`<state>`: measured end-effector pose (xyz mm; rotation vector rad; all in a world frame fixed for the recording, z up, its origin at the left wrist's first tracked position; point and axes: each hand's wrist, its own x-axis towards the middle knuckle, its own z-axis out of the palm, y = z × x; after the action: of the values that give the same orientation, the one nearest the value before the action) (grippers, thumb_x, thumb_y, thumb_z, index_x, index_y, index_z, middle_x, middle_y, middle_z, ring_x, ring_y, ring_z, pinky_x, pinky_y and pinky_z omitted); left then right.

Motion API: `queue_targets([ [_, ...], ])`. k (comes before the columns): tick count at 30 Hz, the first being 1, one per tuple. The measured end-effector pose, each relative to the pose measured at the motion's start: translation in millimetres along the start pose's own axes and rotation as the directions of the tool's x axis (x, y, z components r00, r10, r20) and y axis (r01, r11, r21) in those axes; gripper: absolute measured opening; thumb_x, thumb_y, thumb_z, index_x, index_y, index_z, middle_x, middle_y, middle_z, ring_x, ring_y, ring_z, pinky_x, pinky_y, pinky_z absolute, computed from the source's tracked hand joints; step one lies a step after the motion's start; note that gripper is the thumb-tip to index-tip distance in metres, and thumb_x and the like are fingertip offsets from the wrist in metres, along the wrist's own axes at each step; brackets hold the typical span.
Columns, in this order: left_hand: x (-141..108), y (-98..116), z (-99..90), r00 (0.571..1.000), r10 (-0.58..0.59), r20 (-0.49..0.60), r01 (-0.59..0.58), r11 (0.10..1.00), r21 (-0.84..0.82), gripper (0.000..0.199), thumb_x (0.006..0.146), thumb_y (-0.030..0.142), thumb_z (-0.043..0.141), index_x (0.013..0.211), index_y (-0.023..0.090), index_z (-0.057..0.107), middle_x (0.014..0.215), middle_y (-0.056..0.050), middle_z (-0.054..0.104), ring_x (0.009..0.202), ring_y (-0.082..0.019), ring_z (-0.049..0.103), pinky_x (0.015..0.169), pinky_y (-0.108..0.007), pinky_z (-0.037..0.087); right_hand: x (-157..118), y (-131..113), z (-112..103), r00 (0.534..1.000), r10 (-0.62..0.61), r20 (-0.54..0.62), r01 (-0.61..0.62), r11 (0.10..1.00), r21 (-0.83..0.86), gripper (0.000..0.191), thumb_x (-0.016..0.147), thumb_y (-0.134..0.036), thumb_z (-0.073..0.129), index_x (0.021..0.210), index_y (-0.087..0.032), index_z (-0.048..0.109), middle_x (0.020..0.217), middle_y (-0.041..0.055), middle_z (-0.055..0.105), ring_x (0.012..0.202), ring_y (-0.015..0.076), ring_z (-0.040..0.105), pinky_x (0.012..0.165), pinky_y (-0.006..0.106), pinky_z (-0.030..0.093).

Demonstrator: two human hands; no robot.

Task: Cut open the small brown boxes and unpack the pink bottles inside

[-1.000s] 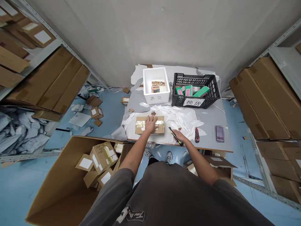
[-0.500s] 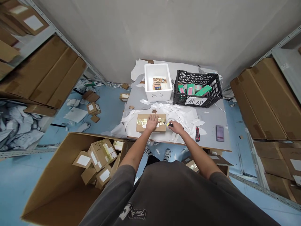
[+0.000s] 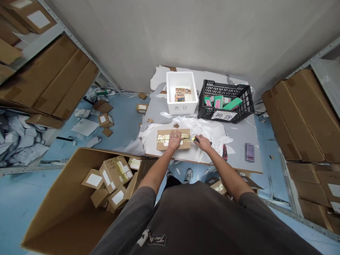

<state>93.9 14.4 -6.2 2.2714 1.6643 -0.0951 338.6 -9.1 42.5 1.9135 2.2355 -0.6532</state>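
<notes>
A taped cardboard box (image 3: 162, 141) lies at the front of the table on scraps of white paper. Flat on its top, with fingers spread, rests my left hand (image 3: 175, 140). My right hand (image 3: 203, 143) is closed round a black and yellow utility knife (image 3: 196, 139), just off the box's right end. The knife's tip points left toward the tape seam, which looks slit at that end. Farther right on the table lies a red and black tool (image 3: 225, 152), apart from both hands.
Behind the box stand a white foam bin (image 3: 182, 108) with small packs and a black crate (image 3: 225, 117) with green and pink boxes. A large open carton (image 3: 53, 198) of parcels is at lower left. Shelves of cartons (image 3: 289, 113) flank both sides.
The knife has come away from the box's top to just past its right end, and the seam there now gapes slightly. My left hand stays on the box. The whole view has shifted slightly.
</notes>
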Motion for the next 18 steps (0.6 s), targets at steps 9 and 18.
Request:
queue_targets([
  [9,-2,0,-0.3,1.000,-0.014,-0.011,0.014,1.000,0.026,0.073,0.111,0.052,0.051,0.175,0.021,0.037,0.181,-0.019,0.035,0.173,-0.039,0.019,0.138,-0.064,0.016,6,-2,0,1.000,0.026,-0.013,-0.025,0.999,0.020,0.035,0.114,-0.046,0.055,0.142,-0.027,0.064,0.133,0.0132,0.067,0.108,0.0290,0.071,0.087,0.034,0.048],
  [18,-9,4,-3.3,0.999,-0.049,-0.009,0.049,0.997,0.053,0.067,0.112,0.045,0.046,0.174,0.020,0.041,0.180,-0.015,0.037,0.172,-0.038,0.023,0.140,-0.061,0.017,16,13,-7,0.998,0.043,-0.046,-0.041,0.998,0.040,0.032,0.113,-0.046,0.057,0.136,-0.026,0.066,0.130,0.0147,0.068,0.107,0.0303,0.072,0.087,0.035,0.049],
])
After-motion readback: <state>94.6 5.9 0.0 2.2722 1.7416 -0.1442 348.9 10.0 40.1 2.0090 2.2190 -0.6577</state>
